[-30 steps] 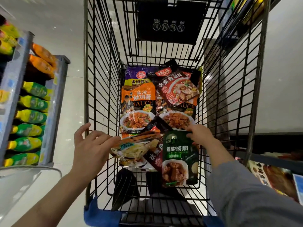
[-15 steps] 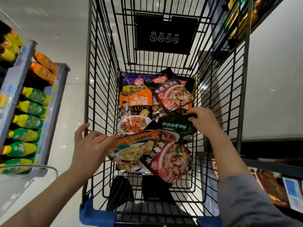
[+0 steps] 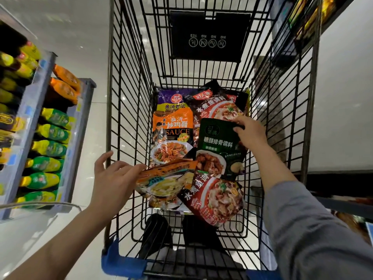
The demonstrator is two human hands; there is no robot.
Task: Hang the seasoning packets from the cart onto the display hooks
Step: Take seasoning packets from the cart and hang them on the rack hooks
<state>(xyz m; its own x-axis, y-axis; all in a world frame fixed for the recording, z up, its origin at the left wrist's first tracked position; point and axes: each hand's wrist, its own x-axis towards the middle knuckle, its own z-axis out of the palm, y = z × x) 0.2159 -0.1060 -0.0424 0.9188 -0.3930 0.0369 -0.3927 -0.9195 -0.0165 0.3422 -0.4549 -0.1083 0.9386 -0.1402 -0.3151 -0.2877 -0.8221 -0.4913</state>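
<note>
Several seasoning packets lie in the black wire cart (image 3: pixel 129 110). My right hand (image 3: pixel 250 132) grips the top edge of a dark green packet (image 3: pixel 220 146), which lies flat over the pile. My left hand (image 3: pixel 113 178) reaches through the cart's left side and holds the end of an orange-and-yellow packet (image 3: pixel 167 180). A dark red packet (image 3: pixel 216 199) lies near the front, below the green one. An orange sauce packet (image 3: pixel 173 130) and another dark red packet (image 3: pixel 218 106) lie further back. No display hooks are clearly visible.
Shelves with green-and-yellow bottles (image 3: pixel 48 148) and orange packs (image 3: pixel 64 85) stand on the left. A dark shelf unit (image 3: pixel 302 23) with goods is on the right, with more packets (image 3: pixel 355 225) at lower right. The cart has a blue handle bumper (image 3: pixel 119 261).
My right hand has carried the green packet from the cart's front toward the middle-right, uncovering the dark red packet. My left hand has stayed on the orange-and-yellow packet.
</note>
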